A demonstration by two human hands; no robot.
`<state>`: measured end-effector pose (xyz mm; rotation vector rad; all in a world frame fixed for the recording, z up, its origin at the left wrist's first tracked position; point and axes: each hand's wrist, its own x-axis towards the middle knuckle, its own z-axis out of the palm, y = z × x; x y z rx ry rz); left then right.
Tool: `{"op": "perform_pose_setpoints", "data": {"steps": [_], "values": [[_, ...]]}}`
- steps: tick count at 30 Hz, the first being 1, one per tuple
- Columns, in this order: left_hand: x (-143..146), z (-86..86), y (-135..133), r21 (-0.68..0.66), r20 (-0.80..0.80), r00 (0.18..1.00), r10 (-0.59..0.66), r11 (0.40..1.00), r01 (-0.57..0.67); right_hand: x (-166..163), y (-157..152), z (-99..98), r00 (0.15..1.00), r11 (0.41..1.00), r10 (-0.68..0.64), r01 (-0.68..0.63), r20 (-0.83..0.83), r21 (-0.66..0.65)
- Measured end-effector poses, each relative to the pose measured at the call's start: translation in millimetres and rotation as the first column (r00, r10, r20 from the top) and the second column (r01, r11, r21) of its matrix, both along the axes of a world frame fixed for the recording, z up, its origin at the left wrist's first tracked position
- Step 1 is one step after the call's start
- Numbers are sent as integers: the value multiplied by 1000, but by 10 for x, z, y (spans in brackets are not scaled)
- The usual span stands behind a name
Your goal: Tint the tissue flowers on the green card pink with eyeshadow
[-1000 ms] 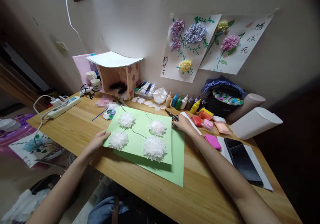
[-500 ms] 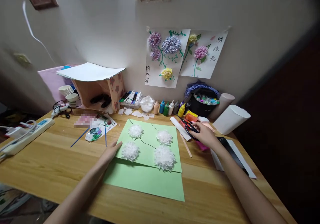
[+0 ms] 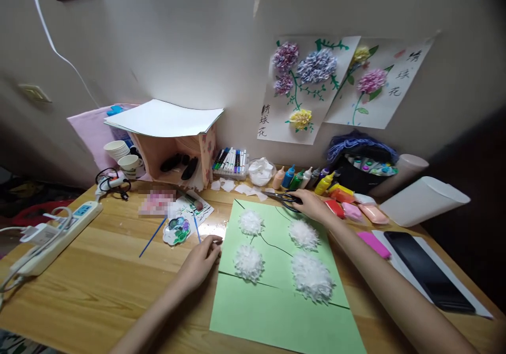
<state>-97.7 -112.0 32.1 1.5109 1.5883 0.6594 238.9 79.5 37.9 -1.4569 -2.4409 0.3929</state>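
Observation:
A pair of black-handled scissors [image 3: 290, 201] is in my right hand [image 3: 310, 206], above the top edge of a light green sheet [image 3: 269, 322]. Their blades point left, toward small white paper scraps [image 3: 245, 189]. Several fluffy white paper flower heads [image 3: 312, 277] sit on the green sheet, with thin dark curved lines between them. A second green sheet seems to lie under the first, its edge showing as a dark line. My left hand [image 3: 201, 259] rests on the table at the sheet's left edge, its fingers loosely bent and nothing visible in them.
Paint bottles [image 3: 290, 177], a marker box [image 3: 230, 163] and a bowl of white paper [image 3: 261, 171] line the wall. Soft clay packs [image 3: 351, 211] and a phone [image 3: 429, 272] lie right. Left are a paint palette [image 3: 176, 231], brushes [image 3: 152, 237] and a power strip [image 3: 59, 238].
My right hand has brought the scissors left, from beside the green sheets to over their top edge. My left hand has let go of the sheet. The view has shifted left.

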Motion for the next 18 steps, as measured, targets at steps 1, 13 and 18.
{"op": "perform_pose_setpoints", "data": {"steps": [1,13,18], "values": [[-15,-15,11,4,16,1000,-18,1000,18,5,37,-39,1000,1000,12,-12,12,9],[-332,-21,-88,423,-292,900,325,887,-183,56,-134,-130,993,975,36,-12,-109,220],[-800,-164,34,509,-505,690,519,824,-248,-85,-433,183,977,963,110,-58,-185,265]]}}
